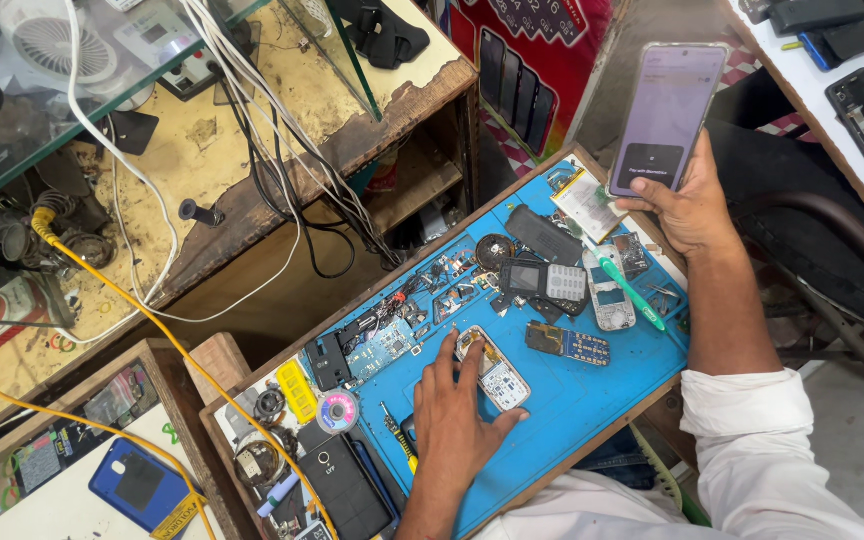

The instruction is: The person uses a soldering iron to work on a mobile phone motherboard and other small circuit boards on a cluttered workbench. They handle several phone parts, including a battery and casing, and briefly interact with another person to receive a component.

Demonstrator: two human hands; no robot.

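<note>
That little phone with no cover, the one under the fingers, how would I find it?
Start at the big blue work mat covering the bench. Near its middle, the left hand lies flat, fingertips touching a small keypad phone stripped of its front shell. It shows a bare white key grid and lies tilted, while the neighbouring grey phone further back has its casing on.

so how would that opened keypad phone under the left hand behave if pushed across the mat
The opened keypad phone looks small and flat, so probably light and unlikely to roll. Its exposed insides seem fragile. The blue mat would likely grip it; the left hand rests on it.
</note>
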